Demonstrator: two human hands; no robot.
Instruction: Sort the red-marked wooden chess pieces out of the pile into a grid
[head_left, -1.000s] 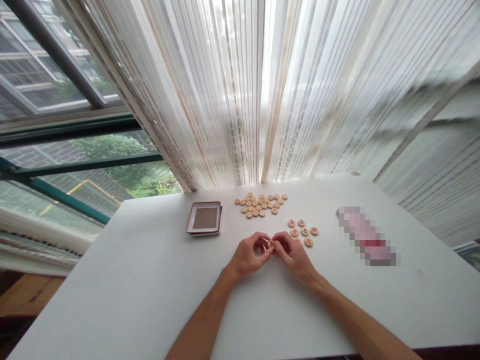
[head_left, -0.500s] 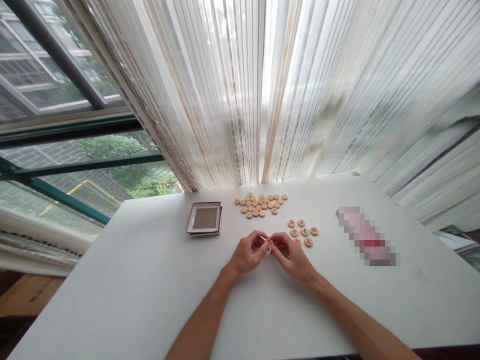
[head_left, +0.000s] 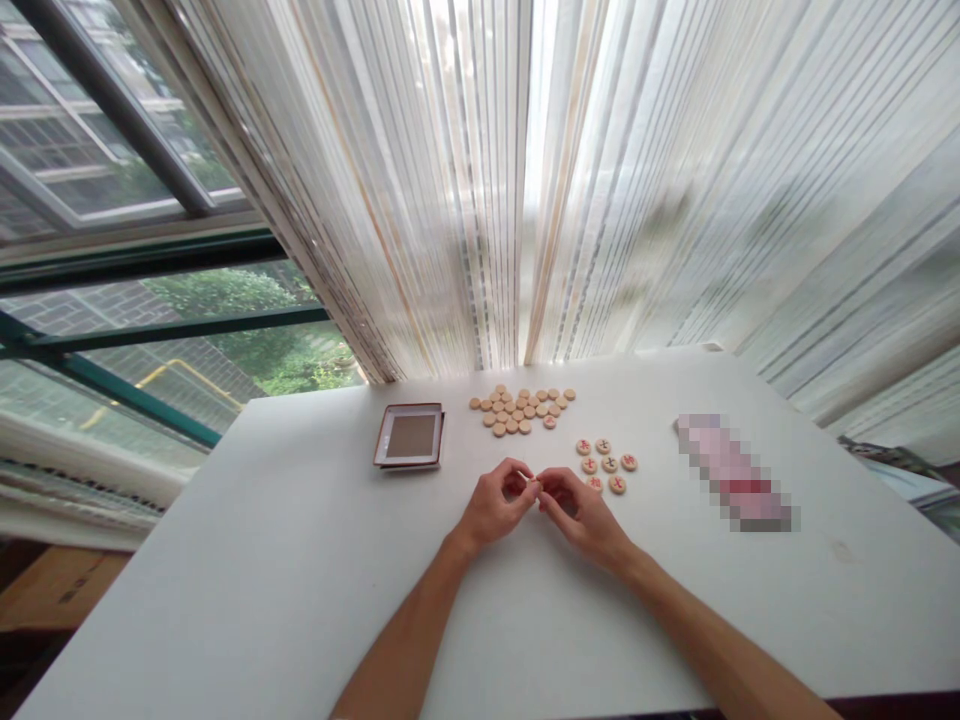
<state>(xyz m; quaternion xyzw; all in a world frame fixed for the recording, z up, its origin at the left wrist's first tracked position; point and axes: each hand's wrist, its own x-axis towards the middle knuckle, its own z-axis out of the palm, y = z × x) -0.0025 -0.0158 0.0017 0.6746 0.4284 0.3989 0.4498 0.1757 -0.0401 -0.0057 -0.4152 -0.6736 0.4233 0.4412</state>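
My left hand (head_left: 495, 505) and my right hand (head_left: 581, 510) meet at their fingertips over the white table (head_left: 262, 560), both pinching one small round wooden game piece (head_left: 535, 484), now seen edge-on. Just right of my right hand lie several face-up pieces with red marks (head_left: 606, 464). Farther back sits a cluster of several plain tan pieces (head_left: 523, 409).
A small square box with a brown rim (head_left: 409, 437) lies left of the tan cluster. A blurred pink and red oblong thing (head_left: 733, 470) rests at the right. Striped sheer curtains (head_left: 525, 180) hang behind the table's far edge, with a window on the left.
The piece between my fingertips has turned from showing its red-marked face to showing its thin edge. Both hands stay in nearly the same place. The curtain at the right has shifted.
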